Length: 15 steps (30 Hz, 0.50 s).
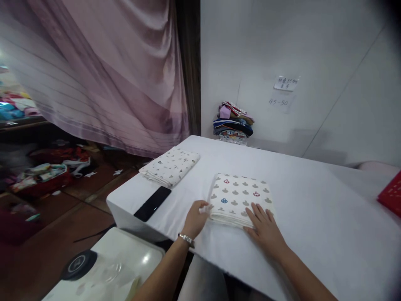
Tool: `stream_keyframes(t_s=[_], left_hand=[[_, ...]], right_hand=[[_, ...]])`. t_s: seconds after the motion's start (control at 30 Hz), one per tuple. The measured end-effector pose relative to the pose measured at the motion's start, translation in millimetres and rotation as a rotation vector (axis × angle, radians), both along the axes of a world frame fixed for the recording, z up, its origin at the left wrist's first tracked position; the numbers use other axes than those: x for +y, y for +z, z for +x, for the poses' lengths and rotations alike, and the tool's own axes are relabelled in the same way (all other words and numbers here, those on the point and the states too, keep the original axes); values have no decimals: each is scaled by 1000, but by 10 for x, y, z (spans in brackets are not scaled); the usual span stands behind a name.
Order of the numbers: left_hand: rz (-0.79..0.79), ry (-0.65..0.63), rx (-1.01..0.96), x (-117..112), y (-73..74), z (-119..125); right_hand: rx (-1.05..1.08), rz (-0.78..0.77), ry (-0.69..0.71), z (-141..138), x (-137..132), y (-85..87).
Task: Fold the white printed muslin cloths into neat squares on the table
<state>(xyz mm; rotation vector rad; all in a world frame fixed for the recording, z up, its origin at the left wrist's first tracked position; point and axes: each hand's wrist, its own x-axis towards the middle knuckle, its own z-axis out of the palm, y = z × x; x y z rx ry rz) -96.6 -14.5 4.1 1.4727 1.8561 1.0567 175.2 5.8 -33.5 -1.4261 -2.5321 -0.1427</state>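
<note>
**Two hands on the patterned cloth at the bench's near edge**

Here's the folded mushroom-print cloth (239, 193), lying flat on the white bench (316, 205), grey motifs all over with a couple outlined in red and one in blue. The right hand (266, 230) is down on its near right part, palm low, fingers slightly apart and laid across the top. Over at the near left corner, it's the left hand (196, 218), fingers curled in together right at the edge; whether they're clamped on the fabric, I cannot tell. There's a silvery band (186, 239) on that wrist.

Left along the bench, a second folded cloth (172, 165) with small scattered prints lies by the edge, and just in front of it a black smartphone (153, 203), lying at a slant. Out beyond the far edge, against the white wall (250, 42), a stack of folded fabrics (233, 121) rises, and to its right a handwritten note (286, 82) hangs above the figures "45-50" (278, 102). A pink curtain (125, 75) sweeps down on the left.
</note>
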Motion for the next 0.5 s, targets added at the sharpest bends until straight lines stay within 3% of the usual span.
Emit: stream_keyframes(t_s=[0.07,0.17,0.3,0.37,0.5], left_hand=[[153,-8,75,58,126,89],[288,-168,327,173,232,316],[88,-331,532,314,85,473],[-12,-343,551,347,-30,454],[-37,-350,559,351,-126,393]], right_hand=[[-1,-16,1,-6,14,7],[-11,-72,-10,-12,18,39],[4,-159,7,10,-27,105],[24,-223,8,21,-49,154],[101,-356,-73,-26,84,340]])
